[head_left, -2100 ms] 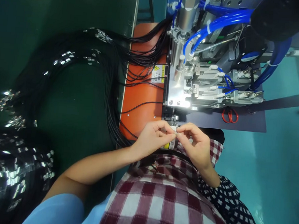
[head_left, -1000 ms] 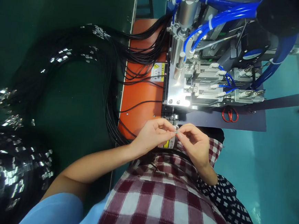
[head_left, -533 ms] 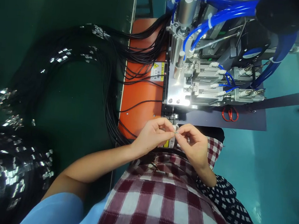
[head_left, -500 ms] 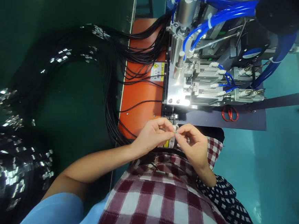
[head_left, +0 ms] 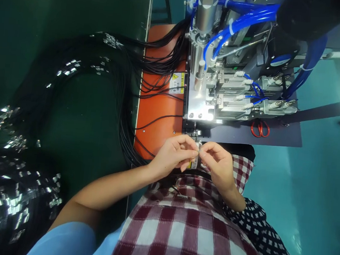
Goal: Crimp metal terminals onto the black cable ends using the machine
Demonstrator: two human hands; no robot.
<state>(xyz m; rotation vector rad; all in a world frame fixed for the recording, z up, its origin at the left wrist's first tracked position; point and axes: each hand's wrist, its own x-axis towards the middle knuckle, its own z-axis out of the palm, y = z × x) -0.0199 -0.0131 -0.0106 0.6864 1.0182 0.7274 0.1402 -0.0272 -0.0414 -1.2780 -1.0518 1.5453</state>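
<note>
My left hand (head_left: pixel 175 153) is closed in a pinch, thumb against forefinger, at the front of the machine. Facing it, my right hand (head_left: pixel 217 160) pinches as well, and the fingertips of both hands meet. Between them is a tiny thin wire end, mostly hidden by the fingers. A black cable (head_left: pixel 144 148) runs over the orange plate (head_left: pixel 161 128) toward my left hand and disappears behind it. Just below the fingers, a white and yellow label (head_left: pixel 194 163) shows in part.
A metal machine (head_left: pixel 201 102) with blue air hoses (head_left: pixel 255 18) stands beyond my hands. Red-handled scissors (head_left: pixel 260 128) lie on its dark base. Black cable bundles (head_left: pixel 121 112) with shiny ends cover the dark green table (head_left: pixel 79 112) at left.
The view has shifted slightly. My fingertips stay together, and the fingers of my right hand have closed in a little. Less of the wire end shows.
</note>
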